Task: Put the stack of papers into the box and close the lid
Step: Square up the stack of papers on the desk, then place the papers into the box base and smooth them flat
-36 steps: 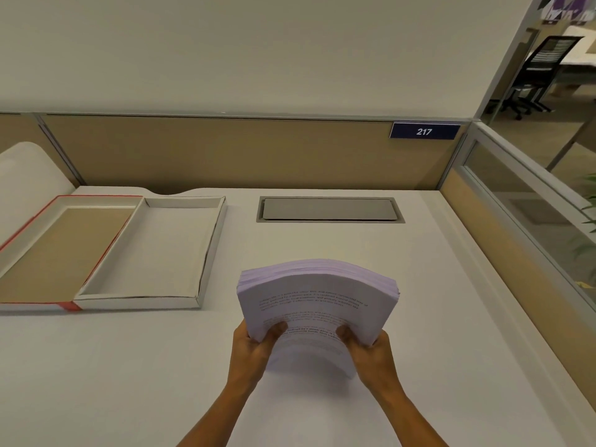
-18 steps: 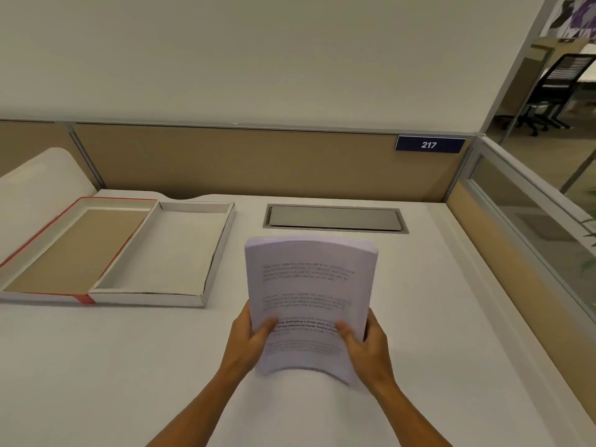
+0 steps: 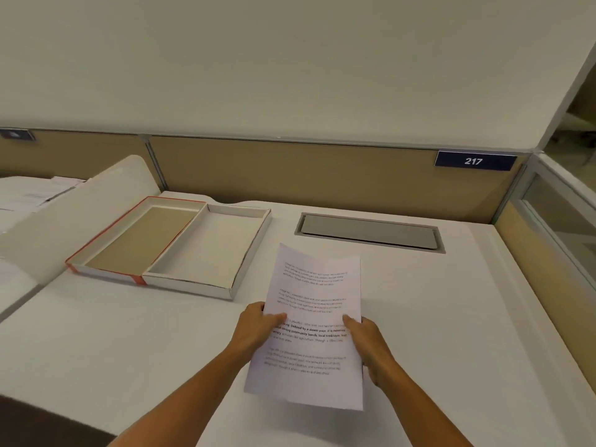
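Observation:
I hold the stack of papers [image 3: 309, 304], white sheets with printed text, above the desk near its middle. My left hand [image 3: 254, 330] grips its left edge with the thumb on top. My right hand [image 3: 367, 343] grips the right edge the same way. The stack lies nearly flat, its printed face up. The open box [image 3: 251, 253], a shallow white tray, sits on the desk to the left of the papers, with nothing in it. Its lid [image 3: 106, 240], red-edged with a brown inside, lies open and joined to the box's left side.
A grey cable hatch [image 3: 367, 233] is set into the white desk [image 3: 129, 343] behind the papers. Tan partition panels run along the back and right, with a blue "217" sign [image 3: 474, 161]. Loose papers [image 3: 35, 195] lie on the neighbouring desk at far left.
The stack has tipped from upright and bowed to nearly flat, printed face up. My view has shifted to the right, so the box now appears nearer the middle.

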`<control>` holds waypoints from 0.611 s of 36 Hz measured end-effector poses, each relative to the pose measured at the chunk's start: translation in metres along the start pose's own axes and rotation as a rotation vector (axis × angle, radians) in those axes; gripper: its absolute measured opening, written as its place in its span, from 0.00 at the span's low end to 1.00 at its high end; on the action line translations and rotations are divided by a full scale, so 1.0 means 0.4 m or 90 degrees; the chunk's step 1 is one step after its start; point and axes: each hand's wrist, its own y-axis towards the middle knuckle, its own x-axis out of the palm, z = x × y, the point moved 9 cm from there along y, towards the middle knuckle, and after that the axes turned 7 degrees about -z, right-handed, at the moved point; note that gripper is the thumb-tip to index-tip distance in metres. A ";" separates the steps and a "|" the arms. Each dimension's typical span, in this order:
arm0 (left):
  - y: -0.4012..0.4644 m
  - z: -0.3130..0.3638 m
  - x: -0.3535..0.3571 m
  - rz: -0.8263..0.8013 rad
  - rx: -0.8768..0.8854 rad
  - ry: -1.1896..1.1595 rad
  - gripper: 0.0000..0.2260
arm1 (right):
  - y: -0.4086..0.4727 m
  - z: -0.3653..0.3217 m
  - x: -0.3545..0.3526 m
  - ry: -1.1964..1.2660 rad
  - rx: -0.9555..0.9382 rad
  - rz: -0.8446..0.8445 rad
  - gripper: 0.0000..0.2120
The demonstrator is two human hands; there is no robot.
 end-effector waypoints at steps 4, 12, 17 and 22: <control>-0.008 -0.008 -0.015 0.002 -0.041 0.016 0.12 | -0.007 -0.014 0.019 -0.028 0.007 -0.043 0.11; 0.020 0.020 -0.071 -0.051 -0.094 0.038 0.12 | 0.012 -0.075 0.075 -0.044 -0.005 -0.046 0.12; 0.066 0.050 -0.153 -0.060 -0.072 0.059 0.08 | 0.055 -0.125 0.136 -0.035 -0.009 -0.027 0.11; 0.138 0.071 -0.294 -0.036 -0.043 0.067 0.01 | 0.123 -0.181 0.233 -0.020 -0.010 -0.003 0.10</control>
